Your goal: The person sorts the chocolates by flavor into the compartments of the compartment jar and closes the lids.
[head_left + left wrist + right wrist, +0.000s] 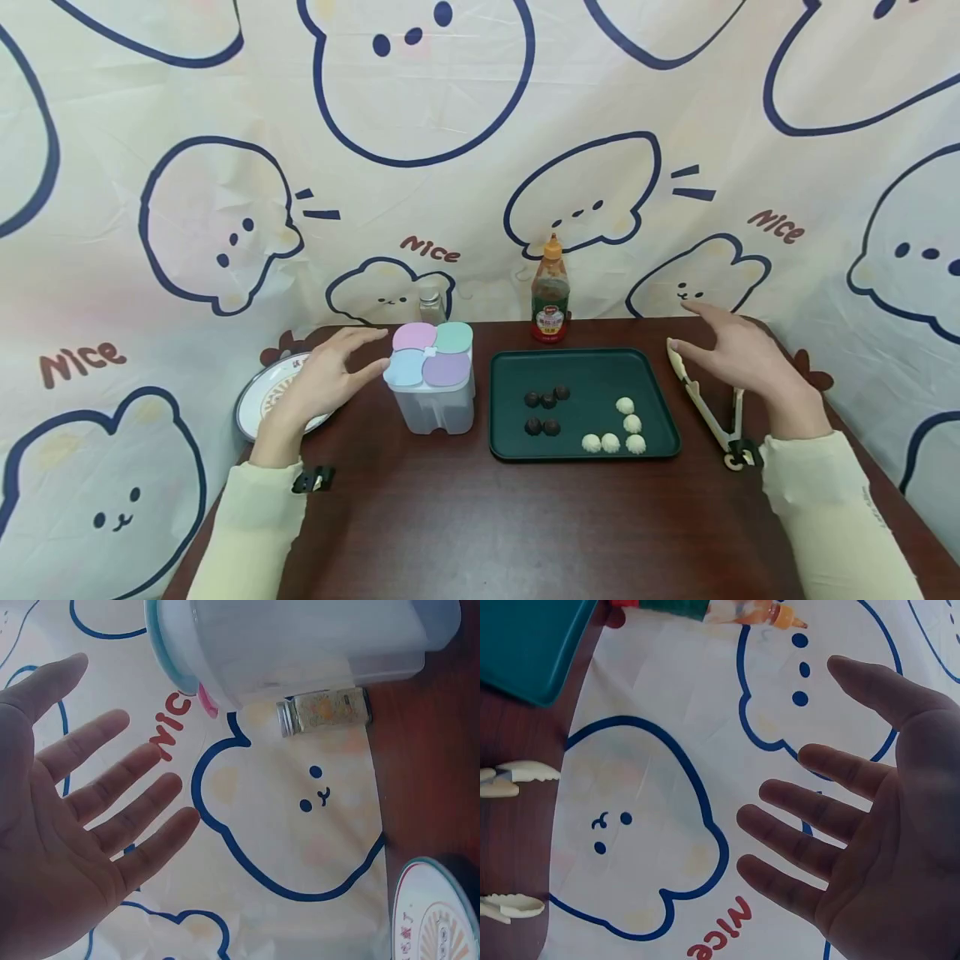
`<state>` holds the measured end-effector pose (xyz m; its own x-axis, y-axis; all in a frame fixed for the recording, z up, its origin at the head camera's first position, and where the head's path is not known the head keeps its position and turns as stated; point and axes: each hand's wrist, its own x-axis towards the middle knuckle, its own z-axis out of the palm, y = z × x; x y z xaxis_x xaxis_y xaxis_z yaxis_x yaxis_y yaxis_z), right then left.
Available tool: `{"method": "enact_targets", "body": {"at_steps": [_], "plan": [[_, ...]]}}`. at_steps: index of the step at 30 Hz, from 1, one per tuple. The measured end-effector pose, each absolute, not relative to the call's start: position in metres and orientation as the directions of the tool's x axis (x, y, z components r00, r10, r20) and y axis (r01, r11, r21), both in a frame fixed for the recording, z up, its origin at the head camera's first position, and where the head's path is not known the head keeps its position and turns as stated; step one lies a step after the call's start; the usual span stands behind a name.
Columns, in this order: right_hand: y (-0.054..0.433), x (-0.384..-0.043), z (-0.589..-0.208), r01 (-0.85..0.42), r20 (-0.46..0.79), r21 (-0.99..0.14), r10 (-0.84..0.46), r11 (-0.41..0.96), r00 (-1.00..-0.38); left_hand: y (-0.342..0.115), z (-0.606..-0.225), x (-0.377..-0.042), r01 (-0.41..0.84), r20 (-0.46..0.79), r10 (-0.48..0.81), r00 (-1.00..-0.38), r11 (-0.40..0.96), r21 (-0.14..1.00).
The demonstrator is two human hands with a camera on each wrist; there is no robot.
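My left hand [330, 375], fingers spread and holding nothing, hovers beside a clear plastic box [435, 410] with a lid of pink, green, blue and purple flaps. In the left wrist view, the palm and straight fingers [154, 851] show apart from the box [300, 645]. On the right, my right hand [738, 354] is held above a pair of cream-tipped tongs [705, 408] lying spread on the table. The right wrist view shows that hand [885, 825] with nothing in it. Between the hands lies a dark green tray [588, 375] bearing several dark balls [548, 401] and several white balls [632, 423].
A sauce bottle [550, 304] with an orange cap stands behind the tray. Behind the box is a small glass shaker [431, 307]. A patterned white plate [255, 398] sits at the left, partly covered by my left arm. Cartoon-printed cloth [480, 208] hangs around the brown table [480, 525].
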<state>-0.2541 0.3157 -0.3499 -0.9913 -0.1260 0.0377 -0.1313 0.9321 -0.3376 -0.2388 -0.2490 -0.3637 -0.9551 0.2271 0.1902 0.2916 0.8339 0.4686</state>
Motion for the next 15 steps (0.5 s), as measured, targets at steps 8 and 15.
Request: {"method": "enact_targets", "body": {"at_steps": [8, 15], "plan": [[0.301, -0.245, -0.353, -0.178, 0.055, -0.378, -0.170, 0.909, -0.984, -0.246, -0.374, -0.235, 0.315, 0.205, 0.242, -0.948, 0.791, 0.525], [0.288, -0.239, -0.356, -0.235, 0.098, -0.412, -0.214, 0.880, -0.972, -0.243, -0.379, -0.232, 0.357, 0.254, 0.255, -0.933, 0.745, 0.564]]}}
